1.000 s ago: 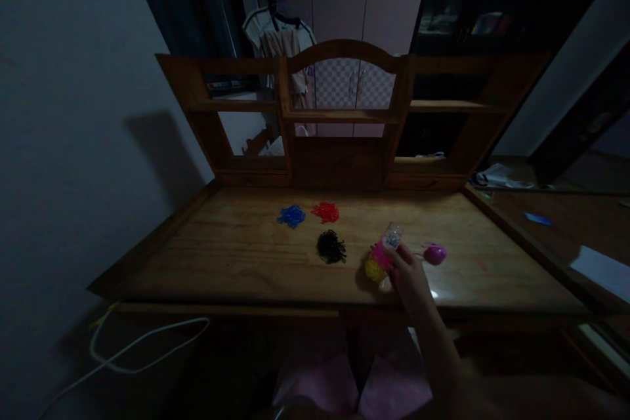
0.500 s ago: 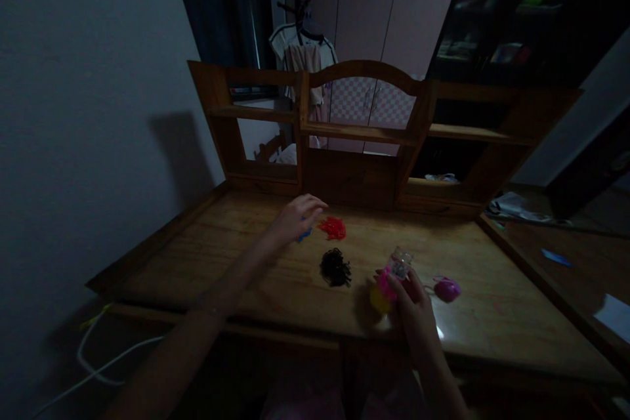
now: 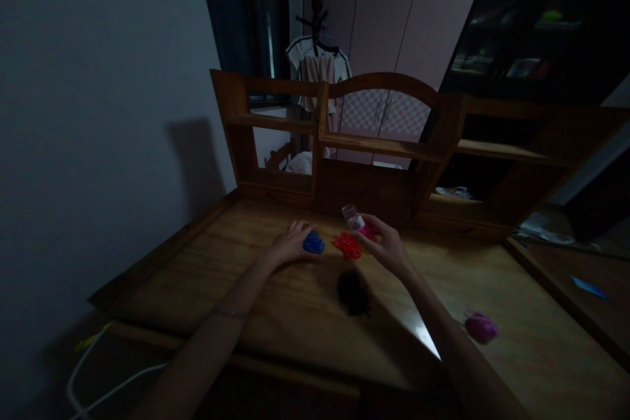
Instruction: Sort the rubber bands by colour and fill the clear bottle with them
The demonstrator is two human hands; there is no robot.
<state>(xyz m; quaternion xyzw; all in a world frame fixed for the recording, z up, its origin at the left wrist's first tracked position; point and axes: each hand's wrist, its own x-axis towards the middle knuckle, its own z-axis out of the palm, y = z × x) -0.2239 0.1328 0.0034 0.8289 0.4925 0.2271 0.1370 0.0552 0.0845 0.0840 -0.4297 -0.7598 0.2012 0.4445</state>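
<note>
My left hand (image 3: 291, 244) rests on the wooden desk with its fingers and thumb spread around a small pile of blue bands (image 3: 314, 243). I cannot tell whether the fingertips touch them. My right hand (image 3: 388, 246) grips a small clear jar (image 3: 352, 216) with bright pink in its lower part, tilted with its mouth up and to the left. Just below the jar lies a pile of red bands (image 3: 347, 246). Nearer to me sits a black pile (image 3: 353, 292) of thin loops, blurred and partly in shadow.
A purple bundle (image 3: 481, 327) lies to the right on the desk (image 3: 275, 302). Along the back edge stands a wooden shelf unit (image 3: 384, 143). A white cable (image 3: 123, 384) hangs at the near left, and a wall (image 3: 108, 111) borders the left side.
My right hand has carried the jar up and left, from beside the purple bundle to above the red bands. My left hand has lowered around the blue bands. The view has shifted slightly.
</note>
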